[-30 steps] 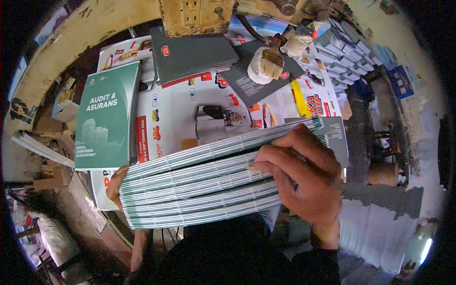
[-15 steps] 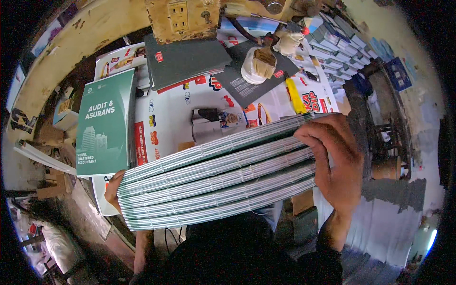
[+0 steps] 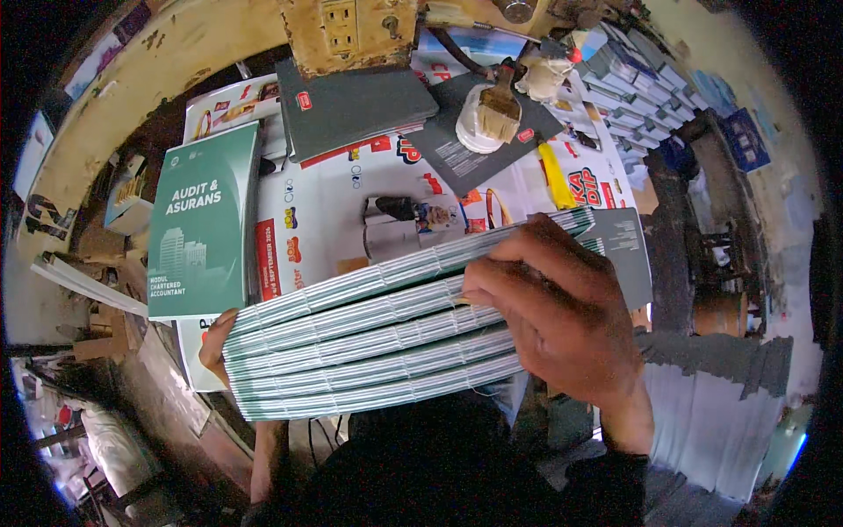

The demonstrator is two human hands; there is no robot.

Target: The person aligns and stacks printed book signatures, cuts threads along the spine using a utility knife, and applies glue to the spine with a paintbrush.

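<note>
A stack of several sewn book blocks [image 3: 351, 338] lies before me, thread-stitched spines turned toward me, with thin green-edged pages. My left hand [image 3: 216, 347] grips the stack's left end; only part of its fingers shows past the edge. Over the right part of the spines is my right hand [image 3: 562, 307], its fingers bent and pressed together against the upper blocks. Whatever those fingertips pinch is too small to make out. Left of the stack lies a green-covered book [image 3: 202, 224].
Behind are dark grey covers [image 3: 351, 110], a white tub [image 3: 479, 132] with a brush [image 3: 500, 110] across it, and a yellow-handled tool [image 3: 555, 176]. Printed poster sheets [image 3: 325, 189] cover the table. Piled books [image 3: 637, 97] stand far right; a grey-topped stack [image 3: 711, 413] is near right.
My right hand has left the right end of the stack and moved left over the spines, uncovering a grey cover there. The left hand keeps its grip.
</note>
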